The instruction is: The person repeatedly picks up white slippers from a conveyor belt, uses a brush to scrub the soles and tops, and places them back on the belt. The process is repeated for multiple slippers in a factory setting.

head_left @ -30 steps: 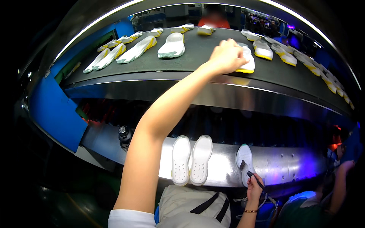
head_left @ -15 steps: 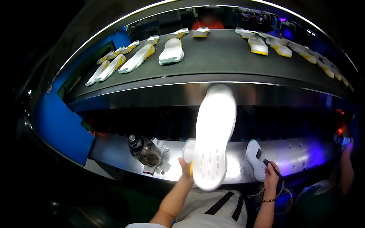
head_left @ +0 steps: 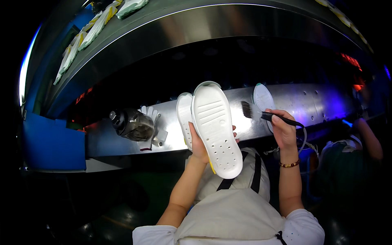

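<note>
My left hand grips a white shoe sole by its edges, holding it upright above my lap. Ridged lines cross its upper part, small holes dot its lower part, and a yellow strip shows at the left edge. Closed round a black-handled brush, my right hand keeps the dark bristles just right of that sole, not touching it. A second white sole is partly covered by the held one. Behind the brush, another sole with a green tip lies on the metal ledge.
A dark spray-type bottle and a white glove sit on the metal ledge at left. Beyond is a conveyor carrying soles. A co-worker's arm is at the far right, and a pale tube hangs near my right wrist.
The view has tipped downward. The held sole now shows its ridged, holed face instead of a dash-marked one. My right hand has brought the brush away from the ledge sole, toward the held sole.
</note>
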{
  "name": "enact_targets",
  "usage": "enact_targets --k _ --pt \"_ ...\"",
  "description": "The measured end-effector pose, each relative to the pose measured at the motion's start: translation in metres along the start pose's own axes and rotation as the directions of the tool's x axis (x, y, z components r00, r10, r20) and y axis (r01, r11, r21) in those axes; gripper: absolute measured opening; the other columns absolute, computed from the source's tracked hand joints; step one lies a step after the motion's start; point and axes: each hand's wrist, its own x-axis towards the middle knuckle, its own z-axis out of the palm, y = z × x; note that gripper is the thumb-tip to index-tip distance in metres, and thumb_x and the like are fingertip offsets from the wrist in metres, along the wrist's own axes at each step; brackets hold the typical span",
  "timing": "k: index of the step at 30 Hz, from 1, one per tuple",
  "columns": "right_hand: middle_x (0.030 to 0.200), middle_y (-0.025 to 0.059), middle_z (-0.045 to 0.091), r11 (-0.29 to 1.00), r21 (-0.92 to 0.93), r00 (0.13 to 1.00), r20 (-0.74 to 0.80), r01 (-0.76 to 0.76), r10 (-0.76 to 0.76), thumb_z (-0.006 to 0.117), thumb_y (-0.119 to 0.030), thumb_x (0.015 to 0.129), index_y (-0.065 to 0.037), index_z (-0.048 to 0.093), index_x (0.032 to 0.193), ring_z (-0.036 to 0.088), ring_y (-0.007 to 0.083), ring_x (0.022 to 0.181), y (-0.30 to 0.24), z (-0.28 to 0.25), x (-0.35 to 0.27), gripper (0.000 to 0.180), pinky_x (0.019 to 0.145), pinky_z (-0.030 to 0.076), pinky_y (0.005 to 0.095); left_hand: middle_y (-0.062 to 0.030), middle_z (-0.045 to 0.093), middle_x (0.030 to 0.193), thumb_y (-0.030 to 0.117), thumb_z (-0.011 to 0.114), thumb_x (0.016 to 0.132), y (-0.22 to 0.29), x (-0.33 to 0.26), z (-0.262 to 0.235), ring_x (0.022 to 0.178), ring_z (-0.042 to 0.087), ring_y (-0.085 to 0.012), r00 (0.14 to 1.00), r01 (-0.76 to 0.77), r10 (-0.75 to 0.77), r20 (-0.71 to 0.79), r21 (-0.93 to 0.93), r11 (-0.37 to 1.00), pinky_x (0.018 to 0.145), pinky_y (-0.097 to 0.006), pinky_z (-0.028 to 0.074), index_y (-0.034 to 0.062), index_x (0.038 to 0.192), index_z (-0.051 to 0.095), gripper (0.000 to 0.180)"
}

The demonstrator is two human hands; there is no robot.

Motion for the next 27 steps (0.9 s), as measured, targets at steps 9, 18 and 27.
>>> enact_targets --k 9,18,27 --pt "0.091 0.0145 0.057 0.984 0.166 0.997 0.06 -0.065 0.055 0.053 -0.004 0.075 0.003 0.053 0.094 0.055 0.0229 0.087 0.006 -0.001 0.005 0.02 0.083 0.041 0.0319 -0.0149 0.038 0.124 0.063 0.016 0.079 -0.041 -0.001 0.001 0.111 0.04 -0.0313 0.955 0.197 -0.196 -0.221 -0.019 0.98 0.093 -0.043 0.032 0.0081 0.129 0.025 0.075" --pt "0.094 0.0182 0.056 0.994 0.045 0.995 0.012 -0.097 0.097 0.055 -0.002 0.072 0.005 0.052 0.092 0.055 0.0242 0.09 0.004 -0.022 -0.022 0.021 0.085 0.041 0.0323 -0.0101 0.052 0.11 0.066 0.025 0.076 -0.062 0.005 -0.01 0.097 0.051 -0.0238 0.899 0.35 -0.375 -0.227 -0.144 0.926 0.086 -0.038 0.039 0.0097 0.119 0.042 0.073" --pt "0.091 0.0179 0.058 0.988 -0.043 0.989 -0.002 -0.149 0.149 0.052 0.001 0.073 0.006 0.054 0.09 0.056 0.0225 0.086 0.013 -0.011 -0.017 0.018 0.082 0.042 0.0302 -0.0142 0.044 0.118 0.066 0.021 0.076 -0.049 0.002 -0.008 0.106 0.045 -0.0276 0.951 0.245 -0.267 -0.155 -0.149 0.958 0.091 -0.04 0.034 0.0054 0.123 0.035 0.078"
